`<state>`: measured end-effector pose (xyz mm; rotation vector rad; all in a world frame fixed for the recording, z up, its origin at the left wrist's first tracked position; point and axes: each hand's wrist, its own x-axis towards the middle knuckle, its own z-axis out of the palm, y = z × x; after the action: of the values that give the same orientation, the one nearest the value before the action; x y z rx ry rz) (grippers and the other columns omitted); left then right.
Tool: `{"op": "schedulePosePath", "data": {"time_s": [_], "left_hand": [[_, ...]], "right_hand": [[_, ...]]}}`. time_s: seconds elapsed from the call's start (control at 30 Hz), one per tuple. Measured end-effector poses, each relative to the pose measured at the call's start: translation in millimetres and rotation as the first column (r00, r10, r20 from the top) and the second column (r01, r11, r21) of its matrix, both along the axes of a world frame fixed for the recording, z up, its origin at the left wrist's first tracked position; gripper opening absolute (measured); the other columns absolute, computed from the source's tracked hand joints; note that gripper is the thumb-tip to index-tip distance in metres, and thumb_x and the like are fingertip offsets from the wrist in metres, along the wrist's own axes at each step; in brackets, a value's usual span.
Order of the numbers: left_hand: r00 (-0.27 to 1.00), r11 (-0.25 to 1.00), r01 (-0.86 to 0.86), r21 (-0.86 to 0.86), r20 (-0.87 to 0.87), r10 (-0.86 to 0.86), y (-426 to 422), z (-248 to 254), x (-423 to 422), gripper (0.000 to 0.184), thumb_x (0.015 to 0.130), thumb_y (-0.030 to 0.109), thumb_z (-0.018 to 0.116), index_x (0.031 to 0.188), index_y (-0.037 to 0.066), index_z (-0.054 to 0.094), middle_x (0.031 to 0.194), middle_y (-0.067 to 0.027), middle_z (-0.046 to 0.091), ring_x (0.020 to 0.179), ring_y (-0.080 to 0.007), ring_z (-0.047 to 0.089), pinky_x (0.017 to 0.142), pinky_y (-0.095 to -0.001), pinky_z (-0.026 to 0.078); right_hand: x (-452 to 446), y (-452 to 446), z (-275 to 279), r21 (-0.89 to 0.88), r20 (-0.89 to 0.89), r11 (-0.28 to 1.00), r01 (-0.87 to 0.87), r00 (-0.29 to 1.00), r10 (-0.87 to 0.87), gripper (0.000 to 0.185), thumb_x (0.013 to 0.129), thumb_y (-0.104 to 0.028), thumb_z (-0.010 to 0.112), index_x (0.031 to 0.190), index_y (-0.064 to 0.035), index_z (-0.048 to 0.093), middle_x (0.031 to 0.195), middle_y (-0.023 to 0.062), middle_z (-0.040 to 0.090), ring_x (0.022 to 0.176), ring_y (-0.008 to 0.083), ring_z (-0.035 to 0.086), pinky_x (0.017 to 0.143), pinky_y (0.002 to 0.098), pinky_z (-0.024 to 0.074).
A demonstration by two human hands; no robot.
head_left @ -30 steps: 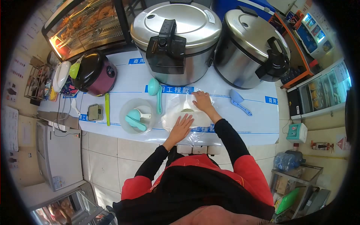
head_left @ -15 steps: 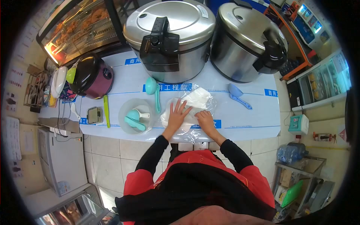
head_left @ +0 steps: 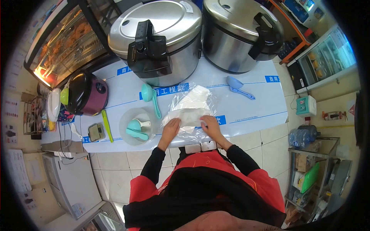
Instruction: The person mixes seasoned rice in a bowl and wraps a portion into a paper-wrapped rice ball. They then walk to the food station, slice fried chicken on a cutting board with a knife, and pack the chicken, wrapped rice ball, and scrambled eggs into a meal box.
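On the table in front of me lies clear plastic wrap [head_left: 191, 135] with a whitish, partly see-through sheet or bag [head_left: 187, 115] across it; I cannot make out its exact kind. My left hand [head_left: 170, 129] has its fingers closed at the left end of that whitish sheet. At the right end, my right hand [head_left: 211, 126] pinches the edge between thumb and fingers. Just beyond, a folded white piece [head_left: 198, 94] rests on the same plastic. A turquoise scoop [head_left: 150, 98] lies left of it, and a blue scoop [head_left: 240, 87] to the right.
Two large steel cookers [head_left: 179, 61] [head_left: 241, 50] stand at the back. On the left are a translucent bowl [head_left: 125, 119] holding turquoise and white scoops, a green stick-like tool [head_left: 106, 125], a small lidded container [head_left: 96, 132] and a purple rice cooker [head_left: 97, 96]. A glass food warmer [head_left: 69, 42] stands behind.
My left hand has gone from lying spread on the plastic to closing at the sheet's left end. My right hand now grips the right end. The view has shifted slightly.
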<state>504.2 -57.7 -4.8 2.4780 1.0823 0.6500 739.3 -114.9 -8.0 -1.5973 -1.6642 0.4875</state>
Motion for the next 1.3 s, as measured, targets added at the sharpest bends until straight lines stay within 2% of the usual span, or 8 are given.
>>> {"op": "schedulePosePath", "data": {"time_s": [0.3,0.5,0.7,0.87,1.07,1.13,1.23,1.3], "left_hand": [[0.995,1.0,0.019,0.006,0.102,-0.02,21.5,-17.2,-5.8,0.034,0.073,0.003,0.057,0.107,0.003,0.055,0.09,-0.0131,0.061,0.089,-0.0293,0.058,0.076,-0.0375,0.048],[0.967,0.947,-0.254,-0.198,-0.067,0.246,45.2,18.6,37.2,0.036,0.073,0.003,0.056,0.108,0.003,0.052,0.082,-0.0138,0.058,0.082,-0.0311,0.058,0.07,-0.039,0.048],[0.958,0.997,-0.009,0.079,-0.286,0.031,68.9,-8.5,34.5,0.05,0.07,0.008,0.061,0.117,0.001,0.046,0.106,-0.0168,0.054,0.096,-0.0314,0.053,0.082,-0.0419,0.043],[0.994,0.997,0.007,0.075,-0.11,0.001,32.6,-43.6,25.2,0.055,0.07,0.001,0.056,0.123,-0.001,0.042,0.125,-0.019,0.043,0.119,-0.0327,0.039,0.096,-0.0436,0.036],[0.999,0.984,0.033,-0.175,0.021,-0.03,-16.5,0.3,57.2,0.076,0.073,0.004,0.058,0.137,-0.001,0.017,0.137,-0.0239,0.027,0.126,-0.0362,0.03,0.1,-0.04,0.032],[0.728,0.614,0.086,-0.784,0.471,0.499,-27.4,7.4,90.9,0.086,0.074,0.012,0.064,0.139,0.001,0.008,0.14,-0.0197,0.019,0.127,-0.0331,0.027,0.104,-0.0403,0.025],[0.577,0.405,0.175,-0.897,0.427,0.696,-31.7,15.6,145.1,0.065,0.077,0.011,0.061,0.132,0.001,0.027,0.127,-0.0157,0.039,0.112,-0.0271,0.044,0.096,-0.0352,0.035],[0.563,0.256,0.292,-0.921,0.382,0.733,-50.3,13.6,188.8,0.057,0.078,0.01,0.06,0.128,0.001,0.034,0.12,-0.0146,0.046,0.106,-0.0252,0.049,0.092,-0.0332,0.038]], "right_hand": [[-0.1,4.9,-9.4,0.095,0.229,0.995,-0.024,0.973,0.002,0.024,0.075,-0.016,0.063,0.097,-0.0067,0.06,0.09,0.0086,0.063,0.094,0.027,0.058,0.086,0.0426,0.0402],[-13.3,46.2,22.6,-0.239,0.431,0.963,0.123,0.902,-0.008,0.037,0.075,-0.016,0.062,0.111,-0.014,0.054,0.09,0.0087,0.06,0.087,0.0247,0.056,0.079,0.041,0.0407],[-12.4,60.5,20.0,0.114,0.682,0.993,-0.02,0.729,-0.064,0.049,0.071,-0.012,0.062,0.118,-0.0092,0.048,0.106,0.0144,0.057,0.106,0.0292,0.05,0.089,0.0382,0.0392],[-40.7,26.7,-1.3,-0.033,0.146,0.984,0.174,0.975,-0.167,0.044,0.073,-0.002,0.052,0.117,-0.0036,0.05,0.111,0.0161,0.056,0.11,0.0328,0.048,0.097,0.0413,0.0331],[-28.1,-9.9,4.3,-0.185,0.144,0.983,0.009,0.989,0.018,0.081,0.066,-0.015,0.059,0.133,0.006,0.018,0.134,0.0235,0.03,0.125,0.034,0.03,0.104,0.0421,0.0221],[-23.9,-12.4,-11.3,-0.266,-0.046,0.964,-0.001,0.999,-0.012,0.081,0.066,-0.014,0.059,0.133,0.0061,0.019,0.132,0.0239,0.032,0.126,0.0371,0.027,0.105,0.0411,0.0198],[-3.6,-26.1,-18.3,-0.164,-0.131,0.981,0.101,0.984,-0.124,0.084,0.067,-0.017,0.061,0.135,0.0029,0.016,0.132,0.0227,0.033,0.127,0.0363,0.026,0.105,0.0386,0.0198],[26.5,-49.2,-6.9,-0.139,-0.686,0.964,0.227,0.68,-0.259,0.082,0.071,-0.015,0.06,0.138,-0.0029,0.016,0.133,0.018,0.034,0.126,0.0287,0.028,0.103,0.0352,0.0224]]}}
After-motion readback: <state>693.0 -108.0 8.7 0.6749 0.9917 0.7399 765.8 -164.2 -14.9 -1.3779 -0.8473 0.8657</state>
